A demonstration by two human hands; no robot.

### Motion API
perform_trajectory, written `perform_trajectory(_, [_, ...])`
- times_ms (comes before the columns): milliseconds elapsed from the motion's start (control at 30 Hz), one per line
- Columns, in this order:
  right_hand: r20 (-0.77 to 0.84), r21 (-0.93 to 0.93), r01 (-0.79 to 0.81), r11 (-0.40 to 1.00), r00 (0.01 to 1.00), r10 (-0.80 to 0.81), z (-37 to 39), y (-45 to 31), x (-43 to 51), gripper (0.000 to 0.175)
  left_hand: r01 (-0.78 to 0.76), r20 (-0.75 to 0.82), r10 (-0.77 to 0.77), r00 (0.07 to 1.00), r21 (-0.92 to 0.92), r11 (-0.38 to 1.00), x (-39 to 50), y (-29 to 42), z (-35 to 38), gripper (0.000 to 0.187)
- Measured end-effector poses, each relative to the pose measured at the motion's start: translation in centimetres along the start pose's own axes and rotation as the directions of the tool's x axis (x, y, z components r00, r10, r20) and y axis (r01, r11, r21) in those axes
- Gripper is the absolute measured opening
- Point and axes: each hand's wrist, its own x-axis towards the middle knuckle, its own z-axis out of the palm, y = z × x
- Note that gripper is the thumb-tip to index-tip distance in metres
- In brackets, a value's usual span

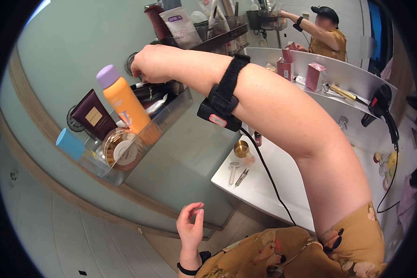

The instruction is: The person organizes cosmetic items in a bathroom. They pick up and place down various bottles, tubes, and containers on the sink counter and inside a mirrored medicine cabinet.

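Note:
My right hand (154, 64) reaches across to the back of a clear wall-mounted caddy (173, 113), its fingers bent down among the contents. Those fingertips are partly hidden, so whatever they touch is unclear. Close to them lie a dark pouch-like item (147, 95) and a white tube or packet (158, 104). Also standing in the caddy are an orange spray can (125, 100) with a lilac cap, a dark purple squeeze tube (94, 114), a round clear container (123, 149) and a blue-capped bottle (69, 144). Low in the view, my left hand (191, 222) is empty, fingers curled loosely apart.
A black upper shelf (226, 34) holds a comb (156, 21) and a white tube (180, 26). The white sink counter (226, 170) bears a brass-coloured cup (241, 148) and thread snips (242, 177). A hair dryer (382, 104) hangs right. A black cable (269, 170) trails from my forearm strap.

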Motion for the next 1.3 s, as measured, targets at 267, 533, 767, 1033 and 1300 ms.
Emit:
perform_trajectory(267, [0.025, -0.124, 0.066, 0.990, 0.998, -0.063, -3.3, -1.2, -9.4, 0.015, 0.115, 0.135, -0.102, 0.986, -0.093, 0.989, -0.1, -1.3, 2.8, 0.020])
perform_trajectory(533, [0.162, -0.244, 0.005, 0.970, 0.986, 0.036, -7.7, -3.3, -30.9, 0.010, -0.039, 0.524, 0.038, 0.851, -0.010, 0.999, 0.6, 0.3, 11.9, 0.016])
perform_trajectory(767, [0.279, -0.378, -0.348, 0.858, 0.841, 0.464, -15.9, -4.8, -45.0, 0.012, -0.166, 0.662, 0.258, 0.703, -0.200, 0.966, -3.3, 4.7, 21.0, 0.012])
perform_trajectory(1033, [-0.036, -0.453, -0.750, 0.482, 0.556, 0.830, -27.9, -3.9, -57.7, 0.015, -0.172, 0.792, 0.348, 0.502, -0.303, 0.937, -11.5, 8.6, 29.0, 0.016])
perform_trajectory(1300, [-0.536, 0.068, -0.981, 0.184, 0.120, 0.836, -34.6, 5.8, -64.6, 0.031, -0.248, 0.824, 0.369, 0.429, -0.286, 0.926, -14.4, 9.7, 31.1, 0.017])
